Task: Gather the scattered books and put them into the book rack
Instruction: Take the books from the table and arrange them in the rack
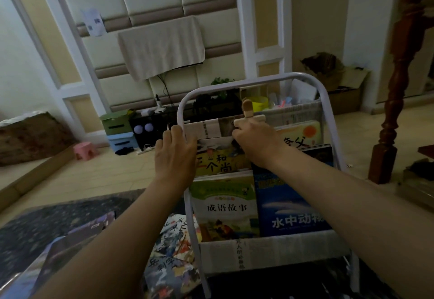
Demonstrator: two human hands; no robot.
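A beige cloth (160, 47) hangs over a wall-mounted screen on the padded wall, with sheets of paper (94, 22) stuck up to its left. Below, a green box (116, 122) sits on a blue box (122, 142), and a pink stool (85, 150) stands near them on the tiled floor. A potted plant (222, 81) and a yellow tub (259, 102) are further back; a pale wooden piece (249, 116) stands upright before the tub. A turned wooden post (399, 82) rises at right, an open cardboard box (345, 87) behind it. A dark rug (58, 216) covers the near floor.
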